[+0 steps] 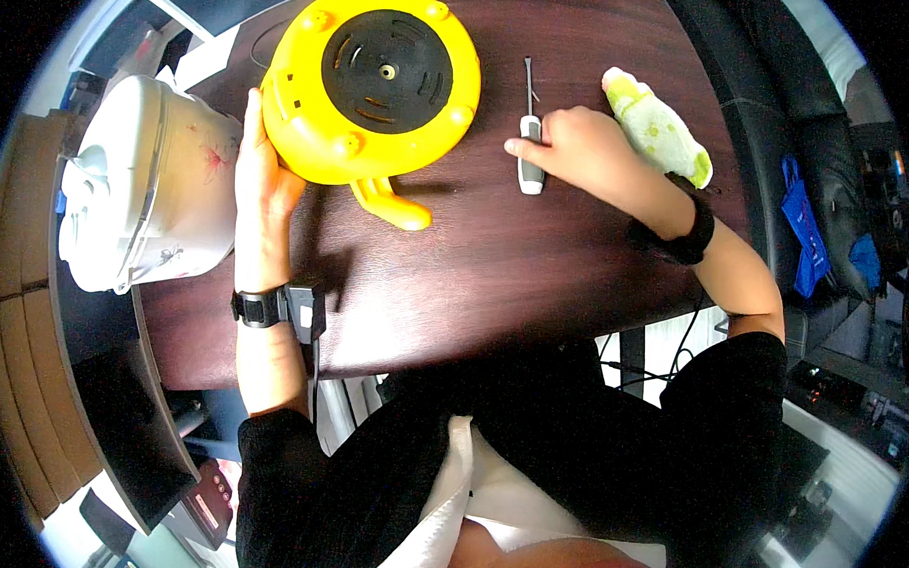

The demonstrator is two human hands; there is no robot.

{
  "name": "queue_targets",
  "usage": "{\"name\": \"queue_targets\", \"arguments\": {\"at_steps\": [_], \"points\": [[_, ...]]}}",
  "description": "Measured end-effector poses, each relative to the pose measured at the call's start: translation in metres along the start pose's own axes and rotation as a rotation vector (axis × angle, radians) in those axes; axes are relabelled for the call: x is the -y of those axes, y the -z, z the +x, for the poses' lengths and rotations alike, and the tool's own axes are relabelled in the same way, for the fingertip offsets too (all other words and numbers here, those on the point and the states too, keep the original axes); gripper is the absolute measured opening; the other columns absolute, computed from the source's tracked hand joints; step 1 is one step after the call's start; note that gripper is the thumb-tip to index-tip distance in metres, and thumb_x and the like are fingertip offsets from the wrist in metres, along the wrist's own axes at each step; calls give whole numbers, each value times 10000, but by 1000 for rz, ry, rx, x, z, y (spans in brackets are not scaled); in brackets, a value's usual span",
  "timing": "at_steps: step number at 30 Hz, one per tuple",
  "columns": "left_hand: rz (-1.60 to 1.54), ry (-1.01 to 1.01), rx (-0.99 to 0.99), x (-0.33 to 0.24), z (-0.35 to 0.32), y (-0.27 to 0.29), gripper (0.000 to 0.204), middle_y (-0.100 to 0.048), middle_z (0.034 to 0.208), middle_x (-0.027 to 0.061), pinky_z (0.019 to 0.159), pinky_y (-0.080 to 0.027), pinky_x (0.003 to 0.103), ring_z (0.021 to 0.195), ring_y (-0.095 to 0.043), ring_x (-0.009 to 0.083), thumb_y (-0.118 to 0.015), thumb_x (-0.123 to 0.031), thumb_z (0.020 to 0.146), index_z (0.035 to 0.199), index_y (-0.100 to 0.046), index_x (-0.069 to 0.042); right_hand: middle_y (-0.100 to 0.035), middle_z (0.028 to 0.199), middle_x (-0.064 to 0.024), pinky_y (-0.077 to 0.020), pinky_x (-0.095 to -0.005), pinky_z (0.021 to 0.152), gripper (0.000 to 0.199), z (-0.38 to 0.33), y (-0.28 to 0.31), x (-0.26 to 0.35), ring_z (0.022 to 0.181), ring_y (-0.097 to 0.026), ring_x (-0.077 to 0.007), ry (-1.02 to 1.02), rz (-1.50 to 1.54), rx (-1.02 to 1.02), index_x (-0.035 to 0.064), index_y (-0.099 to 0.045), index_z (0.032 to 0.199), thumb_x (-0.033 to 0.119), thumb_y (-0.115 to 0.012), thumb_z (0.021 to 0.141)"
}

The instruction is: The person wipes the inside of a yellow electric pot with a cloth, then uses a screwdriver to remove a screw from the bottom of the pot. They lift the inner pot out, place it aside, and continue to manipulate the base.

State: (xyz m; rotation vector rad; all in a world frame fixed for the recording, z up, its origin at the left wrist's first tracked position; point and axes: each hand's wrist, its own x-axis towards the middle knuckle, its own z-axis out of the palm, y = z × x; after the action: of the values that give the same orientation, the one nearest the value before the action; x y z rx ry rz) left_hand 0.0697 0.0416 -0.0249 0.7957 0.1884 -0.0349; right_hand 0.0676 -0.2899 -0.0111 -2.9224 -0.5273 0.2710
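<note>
A round yellow appliance (299, 138) lies upside down on the dark wooden table, showing a black vented base plate (357, 65), small yellow feet and a curved yellow handle toward me. My left hand (266, 162) is closed around its left edge, part of the fingers hidden along its side. To the right, a screwdriver (531, 172) with a grey and white handle points its metal shaft away from me. My right hand (570, 143) is closed on that handle, the thumb lying across it. Just beyond this hand rests a white and green patterned cloth item (660, 126).
A white lidded pot-like appliance (193, 175) with floral print stands at the table's left. A black box (306, 314) with a cable is beside my left wrist. Black padded seating (771, 105) borders the table (455, 274) on the right, with a blue strap-like item (802, 226) on it.
</note>
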Motion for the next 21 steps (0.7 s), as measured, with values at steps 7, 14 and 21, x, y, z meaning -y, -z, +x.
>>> {"name": "queue_targets", "arguments": {"at_steps": [7,14,21], "points": [[-18,21,18,0,6,8,454,-609,1236,97,964,-484,382,1101,-601,219,-457,-413,987,1257,-543,-58,-583,552,-152,-484,-413,536,376,-13,-9,5,543,-615,-328,20,160,-44,21,-574,619,344,-694,769],[-17,14,63,0,2,4,448,-607,1239,95,967,-483,385,1107,-597,219,-455,-409,989,1260,-540,-63,-584,571,-152,-483,-390,527,370,-13,-3,3,542,-620,-307,158,166,-128,24,-578,681,351,-675,824],[14,9,32,-1,1,0,455,-611,1229,98,963,-486,377,1091,-605,218,-464,-419,983,1249,-546,-59,-613,654,-202,-495,-424,568,361,56,-9,-23,618,-632,-351,212,5,-113,-2,-597,708,324,-632,860]]}}
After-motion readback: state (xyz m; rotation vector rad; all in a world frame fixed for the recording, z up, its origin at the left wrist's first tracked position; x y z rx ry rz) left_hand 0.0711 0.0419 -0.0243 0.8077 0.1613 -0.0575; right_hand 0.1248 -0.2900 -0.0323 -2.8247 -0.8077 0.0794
